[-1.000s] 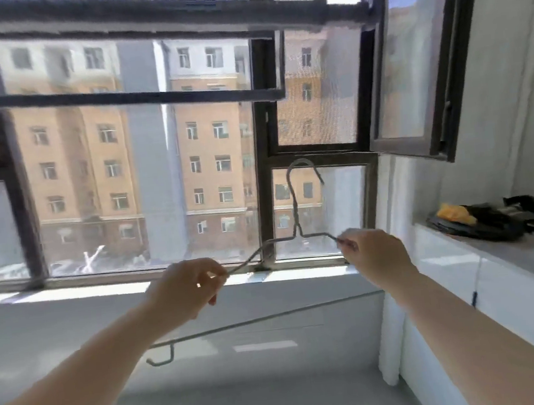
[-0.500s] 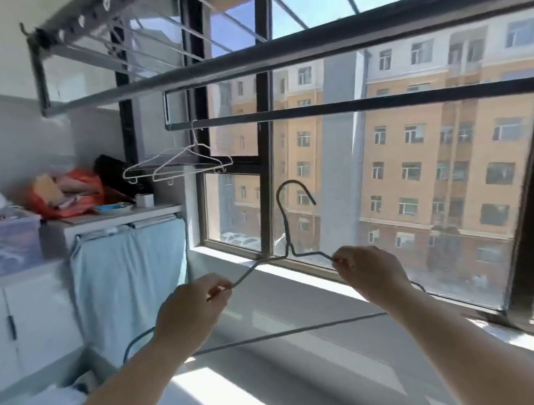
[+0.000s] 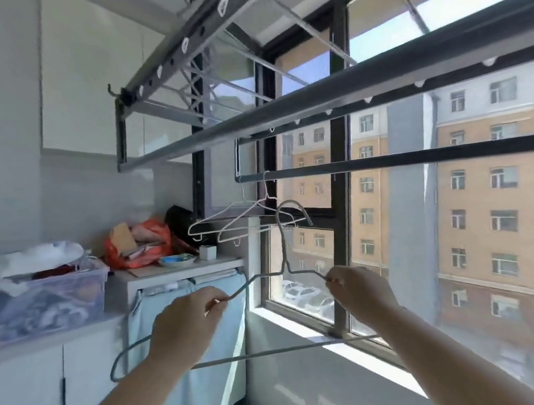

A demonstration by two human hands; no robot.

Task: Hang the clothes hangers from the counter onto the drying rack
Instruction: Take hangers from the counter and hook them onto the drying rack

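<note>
I hold a grey wire hanger (image 3: 285, 253) upright in front of me, hook up. My left hand (image 3: 186, 329) pinches its left shoulder and my right hand (image 3: 361, 294) pinches its right shoulder. The hook tip sits below the dark lower rail (image 3: 419, 156) of the ceiling drying rack (image 3: 314, 101). Two white wire hangers (image 3: 238, 220) hang from that rail's left end, just left of and behind my hanger's hook.
At left, a white counter (image 3: 180, 270) carries an orange bag, a small dish and a white cup; a clear storage bin (image 3: 42, 298) sits on cabinets beside it. A light blue cloth (image 3: 191, 342) hangs below the counter. The window and sill run along the right.
The view has swung left and up, bringing the rack, hung hangers and left counter closer. Both hands keep the same grip on the hanger, now raised nearer the lower rail.
</note>
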